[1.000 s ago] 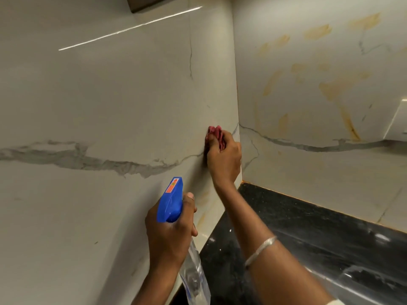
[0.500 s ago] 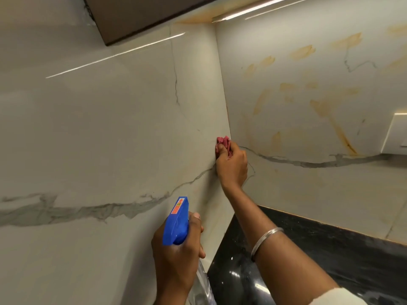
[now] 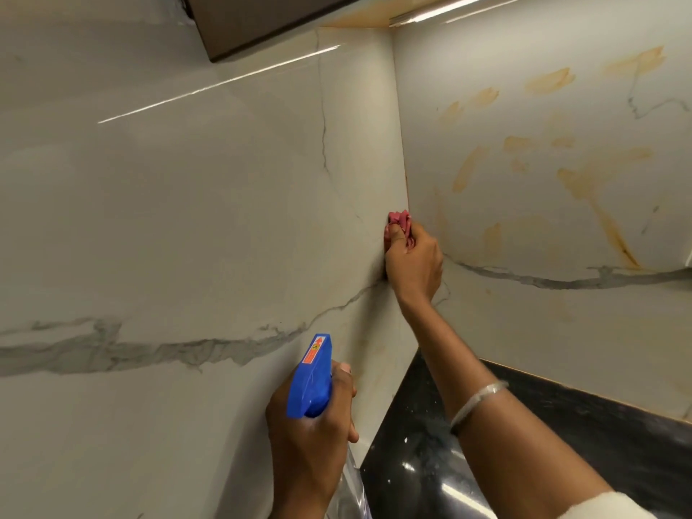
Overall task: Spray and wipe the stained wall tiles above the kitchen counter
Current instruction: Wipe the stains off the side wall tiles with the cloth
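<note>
My right hand (image 3: pixel 413 262) presses a bunched red cloth (image 3: pixel 400 222) against the left wall tile (image 3: pixel 187 219), right at the inside corner. My left hand (image 3: pixel 310 436) grips a clear spray bottle with a blue trigger head (image 3: pixel 310 376), held low near the left tile, nozzle pointing up at the wall. The right wall tile (image 3: pixel 543 312) carries several yellow-orange smears (image 3: pixel 591 185) above a grey marble vein. A faint yellowish mark shows low on the left tile near the bottle.
A black polished counter (image 3: pixel 561 436) runs below the right tile. A dark cabinet underside (image 3: pixel 262 24) hangs at the top, with a lit strip light (image 3: pixel 449 13) beside it. A white fitting shows at the right edge (image 3: pixel 689 256).
My right hand with the cloth has slid a little upward along the corner. The view has tilted up, showing more cabinet and light. The spray bottle stays low in my left hand.
</note>
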